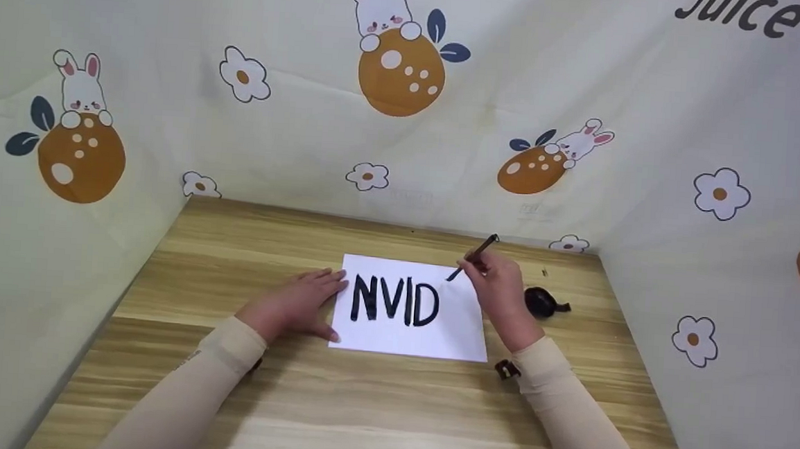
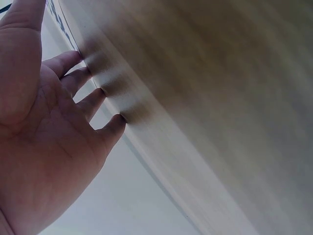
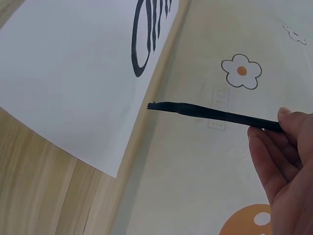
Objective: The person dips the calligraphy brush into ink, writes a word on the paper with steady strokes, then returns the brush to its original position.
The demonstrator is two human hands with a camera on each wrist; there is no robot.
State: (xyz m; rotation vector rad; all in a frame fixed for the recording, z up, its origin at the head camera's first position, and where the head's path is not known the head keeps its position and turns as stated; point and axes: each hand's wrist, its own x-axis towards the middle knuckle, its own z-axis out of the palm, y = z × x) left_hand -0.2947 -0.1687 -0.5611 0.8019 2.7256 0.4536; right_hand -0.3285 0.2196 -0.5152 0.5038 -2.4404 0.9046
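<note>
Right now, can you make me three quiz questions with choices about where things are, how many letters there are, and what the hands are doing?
1. Where is the white paper?
A on the wooden table
B on the wall
C on the floor
2. How many black letters are painted?
A two
B four
C six
3. What is the right hand doing?
A lying flat
B pointing up
C holding a black brush

Answers: 1 A, the paper lies flat on the wood. 2 B, it reads NVID. 3 C, its fingers pinch the brush; the left hand presses the paper's edge.
</note>
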